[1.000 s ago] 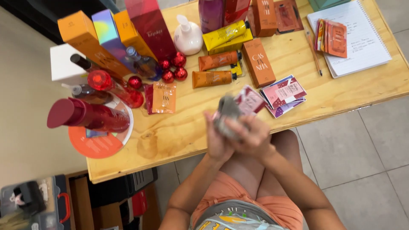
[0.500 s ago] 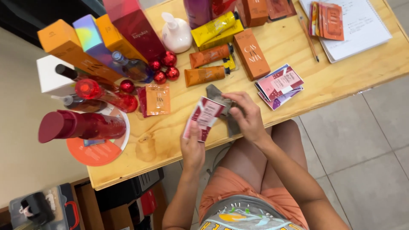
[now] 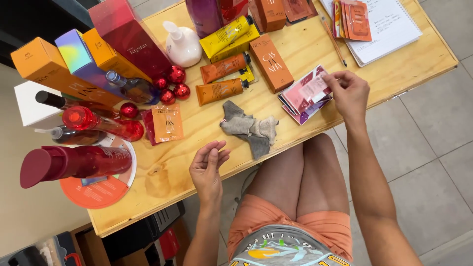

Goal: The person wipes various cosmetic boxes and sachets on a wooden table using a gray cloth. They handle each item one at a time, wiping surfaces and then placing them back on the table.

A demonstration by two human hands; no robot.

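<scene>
Wooden table [image 3: 315, 47], grey tiled floor [image 3: 433, 148]

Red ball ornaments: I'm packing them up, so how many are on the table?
5 visible. Three cluster beside the white pump bottle. One smaller at their left. One apart, near the red bottle. Boxes may hide more.

The flat pink sachets [image 3: 308, 93] lie fanned in a loose stack on the wooden table's front edge. Left of them, the grey cloth [image 3: 250, 129] lies crumpled.
</scene>
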